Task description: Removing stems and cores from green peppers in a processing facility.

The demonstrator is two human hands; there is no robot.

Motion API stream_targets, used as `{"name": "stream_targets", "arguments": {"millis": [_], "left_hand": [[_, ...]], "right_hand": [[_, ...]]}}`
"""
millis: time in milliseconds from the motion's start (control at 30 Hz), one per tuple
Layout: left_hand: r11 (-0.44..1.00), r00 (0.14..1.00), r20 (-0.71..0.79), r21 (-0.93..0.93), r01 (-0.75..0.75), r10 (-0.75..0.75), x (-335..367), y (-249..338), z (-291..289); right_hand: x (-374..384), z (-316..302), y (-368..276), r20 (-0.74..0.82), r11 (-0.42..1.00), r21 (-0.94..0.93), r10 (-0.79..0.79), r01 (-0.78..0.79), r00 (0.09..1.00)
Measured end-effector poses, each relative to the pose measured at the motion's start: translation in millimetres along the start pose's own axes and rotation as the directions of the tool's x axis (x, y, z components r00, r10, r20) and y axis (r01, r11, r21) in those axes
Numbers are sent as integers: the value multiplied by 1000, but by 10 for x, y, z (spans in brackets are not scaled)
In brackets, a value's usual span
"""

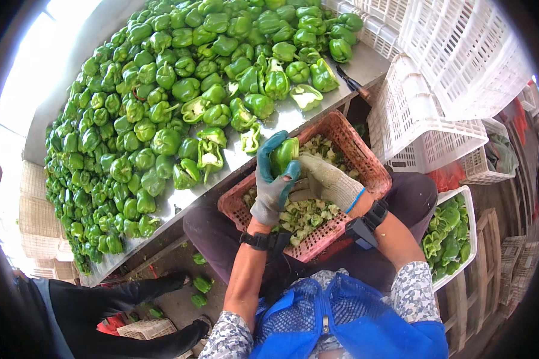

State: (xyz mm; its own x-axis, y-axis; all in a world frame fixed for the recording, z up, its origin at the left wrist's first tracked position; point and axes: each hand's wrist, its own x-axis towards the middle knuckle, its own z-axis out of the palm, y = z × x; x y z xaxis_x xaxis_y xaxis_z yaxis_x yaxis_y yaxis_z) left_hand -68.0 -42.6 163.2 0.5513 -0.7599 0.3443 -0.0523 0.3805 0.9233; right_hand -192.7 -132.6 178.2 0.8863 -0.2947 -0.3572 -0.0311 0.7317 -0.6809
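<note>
My left hand, in a grey glove with teal fingers, is wrapped round a green bell pepper above a pinkish-red plastic basket. My right hand, in an off-white knit glove, meets the pepper's right side. Its fingers curl inward below the pepper, and whatever they pinch is hidden. Pale green pepper cores and scraps lie in the basket, which rests between my legs. On the metal table before me, cut peppers show their pale insides near the edge.
A large heap of whole green peppers covers the table. A dark-bladed knife lies at its right edge. White crates stack at the right, above a white crate of opened peppers. Another person's legs are at lower left, near fallen peppers.
</note>
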Motion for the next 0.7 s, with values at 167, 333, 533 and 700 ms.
{"name": "stream_targets", "arguments": {"millis": [167, 333, 533, 700], "left_hand": [[978, 986, 150, 187, -96, 68, -172, 16, -111], [838, 946, 266, 460, -295, 187, -211, 93, -232], [829, 860, -64, -310, 465, -506, -276, 515, 19], [587, 678, 289, -346, 732, -676, -478, 404, -250]], "right_hand": [[53, 11, 322, -14, 985, 126, 118, -115, 993], [-89, 204, 260, -4, 976, 140, 168, -166, 986], [111, 51, 201, 91, 419, -840, -519, 346, 850], [-64, 6, 133, 318, 185, -903, -317, 387, 894]]}}
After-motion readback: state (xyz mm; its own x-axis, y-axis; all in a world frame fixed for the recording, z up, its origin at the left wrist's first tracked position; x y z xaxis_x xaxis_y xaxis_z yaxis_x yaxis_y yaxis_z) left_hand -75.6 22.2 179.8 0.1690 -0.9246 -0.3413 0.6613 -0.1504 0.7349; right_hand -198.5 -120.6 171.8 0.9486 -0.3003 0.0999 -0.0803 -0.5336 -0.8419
